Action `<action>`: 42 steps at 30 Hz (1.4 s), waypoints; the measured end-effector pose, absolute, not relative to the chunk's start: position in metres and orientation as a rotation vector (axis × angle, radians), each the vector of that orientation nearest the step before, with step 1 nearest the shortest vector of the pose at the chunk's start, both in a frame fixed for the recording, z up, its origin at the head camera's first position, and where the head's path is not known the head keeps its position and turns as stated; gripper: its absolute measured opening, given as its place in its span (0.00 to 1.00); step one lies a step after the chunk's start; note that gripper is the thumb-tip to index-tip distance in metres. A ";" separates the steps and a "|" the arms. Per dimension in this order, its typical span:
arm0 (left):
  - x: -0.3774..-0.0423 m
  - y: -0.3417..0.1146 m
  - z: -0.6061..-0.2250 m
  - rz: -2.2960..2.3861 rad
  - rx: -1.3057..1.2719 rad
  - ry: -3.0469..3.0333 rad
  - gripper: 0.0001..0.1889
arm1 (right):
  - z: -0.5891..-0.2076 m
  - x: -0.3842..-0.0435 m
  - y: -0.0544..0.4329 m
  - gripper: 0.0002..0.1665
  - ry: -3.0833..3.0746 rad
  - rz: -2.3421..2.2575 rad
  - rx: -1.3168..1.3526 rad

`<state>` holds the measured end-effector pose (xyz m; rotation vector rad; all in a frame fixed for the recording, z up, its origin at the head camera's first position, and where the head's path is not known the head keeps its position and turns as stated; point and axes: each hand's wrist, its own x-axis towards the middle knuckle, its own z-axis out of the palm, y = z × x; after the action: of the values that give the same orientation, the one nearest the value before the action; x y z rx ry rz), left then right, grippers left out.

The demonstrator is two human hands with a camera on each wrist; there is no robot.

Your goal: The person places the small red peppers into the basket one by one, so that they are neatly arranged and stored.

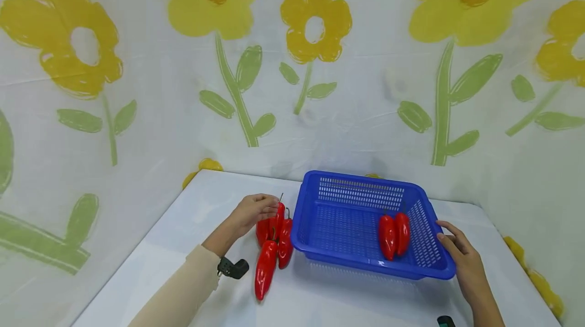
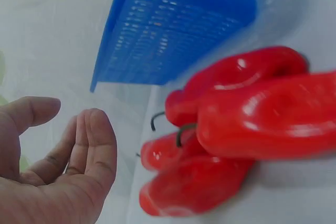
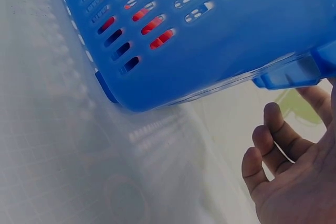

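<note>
Lowest in the head view, a pale sleeve [image 1: 175, 286] reaches in over the bench [image 1: 338, 306], a black device [image 1: 233, 268] at its wrist. Just past that lies the front pepper [image 1: 266, 270], its stem end toward three more: the side pepper [image 1: 285, 240], beside the blue basket [image 1: 354, 262], and two rear peppers [image 1: 262, 231], packed close and partly hidden. All four are red and on the bench, left of the basket.

The right hand [image 1: 463, 258] is at the basket's right rim, thumb and forefinger against it, the other three fingers loosely bent below; whether it truly pinches the rim I cannot tell, as the thumb is outside its wrist view. The left hand [image 1: 251, 210] is over the rear peppers, thumb well apart from lightly bent fingers, with nothing in hold.

Two more peppers [image 1: 387, 235] lie side by side within the basket, near its right wall. Behind everything hangs a flowered cloth [image 1: 356, 129].

My worry is the crowding: fingers closing there could catch two peppers or roll a neighbour away, and the glossy skin could slip from a light pinch. Hard pressure on the right rim might tip the basket, its load being on that side.
</note>
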<state>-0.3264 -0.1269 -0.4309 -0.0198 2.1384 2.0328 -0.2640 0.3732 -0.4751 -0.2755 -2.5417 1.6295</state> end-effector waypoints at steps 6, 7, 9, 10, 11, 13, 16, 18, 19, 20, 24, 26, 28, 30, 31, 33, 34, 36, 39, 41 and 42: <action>-0.305 -0.146 -0.443 2.007 -0.153 2.237 0.19 | -0.474 -0.263 0.374 0.37 -2.530 1.641 -0.262; -0.301 -0.148 -0.445 2.001 -0.167 2.234 0.19 | -0.474 -0.263 0.374 0.37 -2.535 1.636 -0.264; -0.293 -0.151 -0.448 1.996 -0.181 2.208 0.19 | -0.474 -0.262 0.374 0.37 -2.542 1.628 -0.267; -0.290 -0.152 -0.450 1.994 -0.183 2.193 0.19 | -0.474 -0.262 0.375 0.37 -2.543 1.627 -0.266; -0.287 -0.153 -0.452 1.992 -0.185 2.179 0.20 | -0.474 -0.262 0.375 0.37 -2.544 1.621 -0.262; -0.281 -0.153 -0.454 1.984 -0.198 2.165 0.21 | -0.473 -0.262 0.377 0.36 -2.537 1.624 -0.251; -0.276 -0.153 -0.458 1.950 -0.221 2.184 0.23 | -0.472 -0.261 0.379 0.35 -2.523 1.635 -0.229; -0.272 -0.152 -0.461 1.906 -0.234 2.209 0.24 | -0.472 -0.260 0.380 0.34 -2.520 1.635 -0.226; -0.270 -0.152 -0.462 1.880 -0.235 2.222 0.25 | -0.472 -0.260 0.380 0.34 -2.519 1.636 -0.228; -0.268 -0.152 -0.463 1.854 -0.233 2.232 0.25 | -0.472 -0.260 0.379 0.34 -2.517 1.638 -0.229; -0.260 -0.154 -0.468 1.798 -0.205 2.221 0.26 | -0.473 -0.261 0.377 0.36 -2.523 1.632 -0.254; -0.256 -0.155 -0.470 1.790 -0.185 2.208 0.25 | -0.473 -0.262 0.375 0.36 -2.527 1.627 -0.262; -0.253 -0.155 -0.470 1.779 -0.178 2.217 0.24 | -0.473 -0.262 0.374 0.37 -2.532 1.621 -0.273; -0.251 -0.154 -0.471 1.752 -0.178 2.253 0.22 | -0.473 -0.262 0.373 0.37 -2.533 1.621 -0.276; -0.250 -0.154 -0.472 1.735 -0.179 2.273 0.22 | -0.473 -0.262 0.373 0.37 -2.532 1.623 -0.277; -0.248 -0.152 -0.473 1.698 -0.191 2.312 0.21 | -0.473 -0.262 0.373 0.37 -2.530 1.627 -0.279; -0.247 -0.151 -0.473 1.684 -0.194 2.324 0.20 | -0.474 -0.262 0.373 0.37 -2.529 1.629 -0.279; -0.246 -0.150 -0.474 1.661 -0.195 2.338 0.21 | -0.474 -0.262 0.373 0.36 -2.524 1.635 -0.277; -0.245 -0.147 -0.476 1.627 -0.200 2.360 0.22 | -0.474 -0.262 0.373 0.36 -2.520 1.633 -0.277; -0.245 -0.145 -0.477 1.581 -0.206 2.393 0.22 | -0.474 -0.262 0.373 0.36 -2.520 1.629 -0.283; -0.246 -0.143 -0.477 1.551 -0.212 2.415 0.21 | -0.474 -0.261 0.373 0.36 -2.522 1.629 -0.288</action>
<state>-0.2456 -0.1434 -0.4769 -0.2117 2.4154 1.5508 -0.2614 0.3733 -0.4739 -0.2885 -2.5221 1.6290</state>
